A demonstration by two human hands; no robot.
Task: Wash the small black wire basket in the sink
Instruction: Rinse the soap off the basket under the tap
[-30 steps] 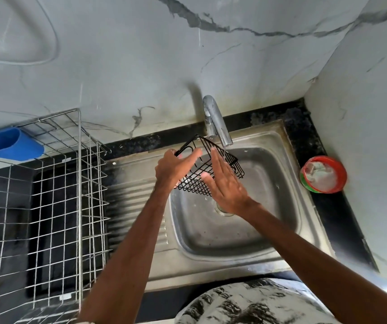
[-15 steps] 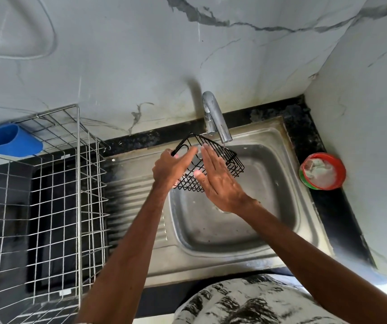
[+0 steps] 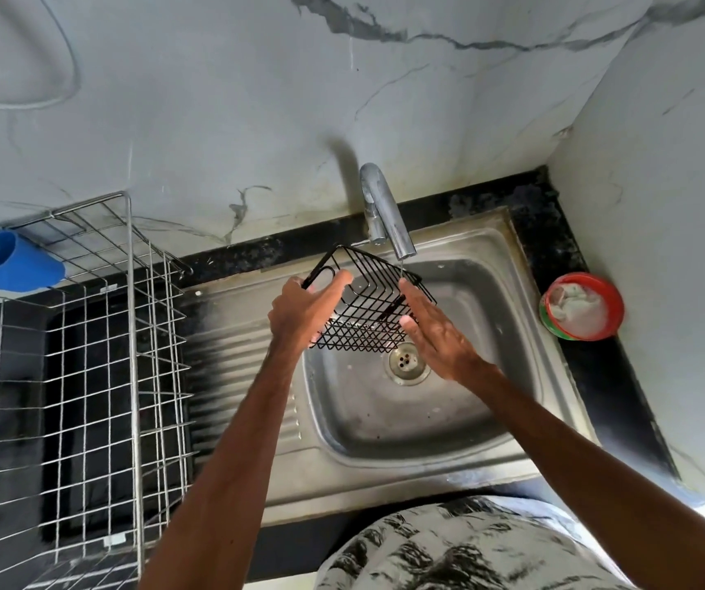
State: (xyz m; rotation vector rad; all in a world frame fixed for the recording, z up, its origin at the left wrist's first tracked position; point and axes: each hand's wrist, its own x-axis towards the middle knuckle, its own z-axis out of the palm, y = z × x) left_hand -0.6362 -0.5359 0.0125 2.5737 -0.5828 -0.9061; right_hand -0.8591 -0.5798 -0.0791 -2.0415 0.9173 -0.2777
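The small black wire basket (image 3: 367, 308) is held tilted over the steel sink (image 3: 461, 419), just under the spout of the chrome tap (image 3: 389, 215), where a thin stream of water runs. My left hand (image 3: 303, 313) grips the basket's left rim, thumb over the wire. My right hand (image 3: 435, 334) lies with straight fingers against the basket's right side. The drain (image 3: 405, 363) shows in the basin below the basket.
A large steel wire dish rack (image 3: 86, 376) stands on the black counter at the left, with a blue plastic holder (image 3: 6, 261) hooked on its back. A red and green bowl (image 3: 582, 306) with white stuff inside sits at the right corner. Marble walls close off the back and right.
My right hand has slid from the basket's front face to its right side. The drain it hid now shows below the basket. My left hand keeps its grip.
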